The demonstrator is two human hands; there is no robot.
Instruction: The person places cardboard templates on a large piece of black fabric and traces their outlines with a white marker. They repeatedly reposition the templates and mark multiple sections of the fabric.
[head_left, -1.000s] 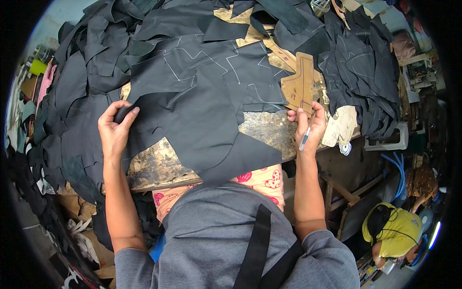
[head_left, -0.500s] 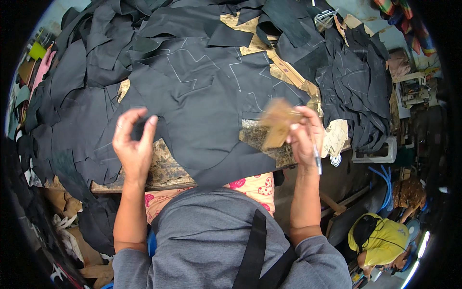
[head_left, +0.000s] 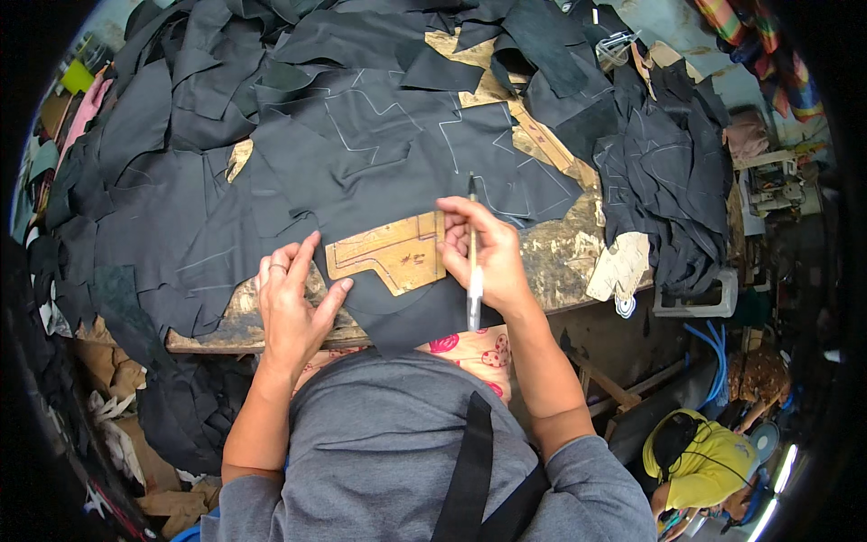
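Over black leather [head_left: 379, 185], the template [head_left: 402, 246] (crosswise) narrows leftward

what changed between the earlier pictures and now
The right hand moved the tan template left and turned it sideways, over the black sheet. The left hand released the sheet's lifted edge and moved rightward. The right hand keeps the pen; white outlines remain.

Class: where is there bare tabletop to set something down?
Bare wood shows between the right hand and the cream template; a narrower strip lies left of the left hand, along the front edge. Black sheets crowd the far and left sides.
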